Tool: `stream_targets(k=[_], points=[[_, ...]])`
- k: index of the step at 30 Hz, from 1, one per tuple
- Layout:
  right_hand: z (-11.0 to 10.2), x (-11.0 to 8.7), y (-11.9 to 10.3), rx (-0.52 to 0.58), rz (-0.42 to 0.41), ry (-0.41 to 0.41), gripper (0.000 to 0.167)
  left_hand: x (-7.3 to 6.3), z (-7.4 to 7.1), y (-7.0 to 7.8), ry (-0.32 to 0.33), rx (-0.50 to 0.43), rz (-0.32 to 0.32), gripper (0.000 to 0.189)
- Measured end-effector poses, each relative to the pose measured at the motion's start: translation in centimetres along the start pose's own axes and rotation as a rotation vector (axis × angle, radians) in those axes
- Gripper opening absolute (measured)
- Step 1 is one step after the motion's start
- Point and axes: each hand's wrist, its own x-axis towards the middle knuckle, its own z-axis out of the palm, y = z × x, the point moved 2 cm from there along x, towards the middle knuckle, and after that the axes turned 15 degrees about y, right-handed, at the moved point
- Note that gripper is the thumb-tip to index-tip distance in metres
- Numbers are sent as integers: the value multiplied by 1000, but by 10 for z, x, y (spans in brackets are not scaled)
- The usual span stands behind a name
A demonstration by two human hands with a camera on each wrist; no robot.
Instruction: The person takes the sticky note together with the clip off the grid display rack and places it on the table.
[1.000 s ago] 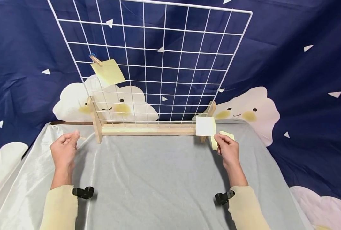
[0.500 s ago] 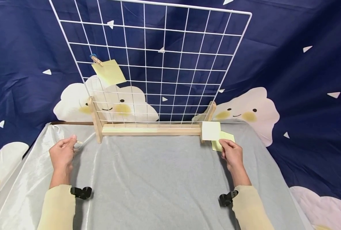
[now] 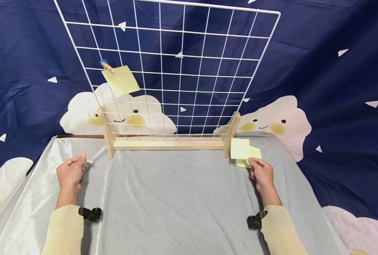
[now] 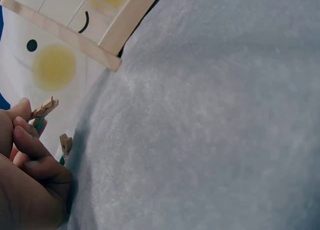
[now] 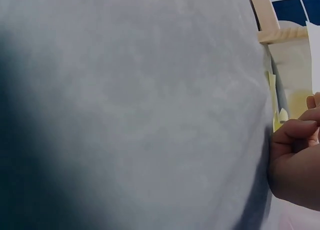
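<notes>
The left hand (image 3: 70,173) holds a small wooden clothespin (image 4: 46,108) between its fingertips; a second wooden clothespin (image 4: 65,142) is just beside the lower fingers, but whether it is gripped I cannot tell. The right hand (image 3: 262,173) pinches a pale square paper sheet (image 3: 240,148) by its near right corner. In the head view this sheet partly covers yellow paper notes (image 3: 256,152) on the far right of the grey, cloth-covered tabletop (image 3: 163,198). I think a light corner pinch suits thin paper, since strong pressure may crease it. Farther, a white wire grid (image 3: 180,74) carries one clipped yellow note (image 3: 121,79), on the left.
</notes>
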Motion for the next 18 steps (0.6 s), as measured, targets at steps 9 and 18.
stream_targets(k=[9, 18], points=[[-2, 5, 6, 16, 7, 3, 6, 5, 0, -4, -16, 54, -13, 25], [-3, 10, 10, -26, 9, -1, 13, 7, -1, -6, -39, 228, 14, 29]])
